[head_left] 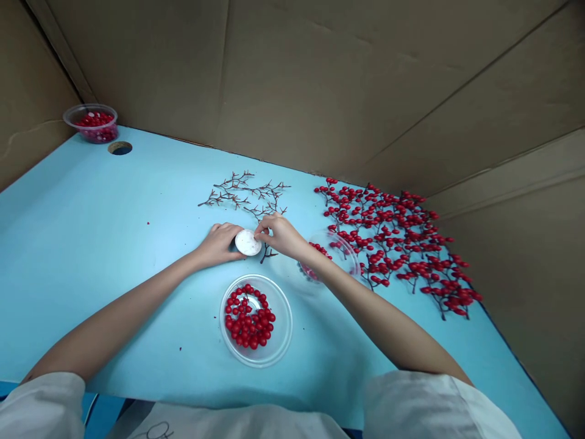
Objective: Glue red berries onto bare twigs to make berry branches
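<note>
Over the middle of the table my left hand [218, 245] grips a small, shallow white round dish [247, 244] by its side, thumb and fingers around it. My right hand [280, 236] is pinched at the dish's right rim; what its fingertips hold, if anything, is too small to make out. Bare brown twigs [233, 199] lie just beyond both hands, and another dark twig [269, 253] shows under the right hand. Nearer my body stands a clear plastic bowl [284, 341] containing red artificial berries [250, 324]. My right forearm partly covers a second clear bowl [351, 253] with red berries inside.
Many berry-covered branches [388, 231] are spread over the right side of the blue table [114, 244]. A clear tub [94, 131] of red pieces sits in the far left corner, beside a round hole [119, 148]. Cardboard walls [292, 85] border the table.
</note>
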The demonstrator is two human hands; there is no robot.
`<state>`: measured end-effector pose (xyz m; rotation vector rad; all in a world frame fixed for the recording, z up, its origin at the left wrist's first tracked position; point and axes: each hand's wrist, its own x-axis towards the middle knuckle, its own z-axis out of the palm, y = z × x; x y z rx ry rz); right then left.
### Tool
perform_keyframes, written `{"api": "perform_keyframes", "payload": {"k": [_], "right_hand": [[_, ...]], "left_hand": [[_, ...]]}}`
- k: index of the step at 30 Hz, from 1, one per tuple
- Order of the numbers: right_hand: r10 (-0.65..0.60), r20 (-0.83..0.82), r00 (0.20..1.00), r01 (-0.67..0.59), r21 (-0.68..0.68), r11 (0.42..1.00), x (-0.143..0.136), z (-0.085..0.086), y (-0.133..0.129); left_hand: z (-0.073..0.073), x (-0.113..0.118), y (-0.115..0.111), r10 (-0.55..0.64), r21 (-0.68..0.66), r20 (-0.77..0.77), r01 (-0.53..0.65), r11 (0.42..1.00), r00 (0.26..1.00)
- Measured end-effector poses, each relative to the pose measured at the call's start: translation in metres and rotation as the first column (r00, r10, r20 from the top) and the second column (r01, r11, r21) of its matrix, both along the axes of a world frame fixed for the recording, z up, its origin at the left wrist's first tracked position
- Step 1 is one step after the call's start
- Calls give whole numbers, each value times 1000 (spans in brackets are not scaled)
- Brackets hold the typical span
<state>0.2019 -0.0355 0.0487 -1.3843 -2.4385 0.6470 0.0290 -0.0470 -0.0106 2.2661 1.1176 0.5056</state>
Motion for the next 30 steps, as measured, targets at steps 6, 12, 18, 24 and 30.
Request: {"api": "perform_keyframes", "payload": {"k": [6,12,18,24,30], "right_hand": [[32,-41,999,-32,-11,999,-6,4,-2],[-7,-29,1000,8,26,1000,-8,3,0],[55,-23,998,-55,16,998,-12,3,-7],[-30,-74,997,35,71,997,-6,12,4],[-25,-59,998,27,28,999,-7,-1,4]], "left_hand": [[0,0,-1,3,2,2,-3,1000,1000],[0,0,0,2,1,0,-2,1000,1000],[1,0,0,-3,6,5,3,1000,1000],[-1,-1,0,0,18,16,0,1000,1000],[-1,-1,0,-11,25,17,10,1000,1000]]}}
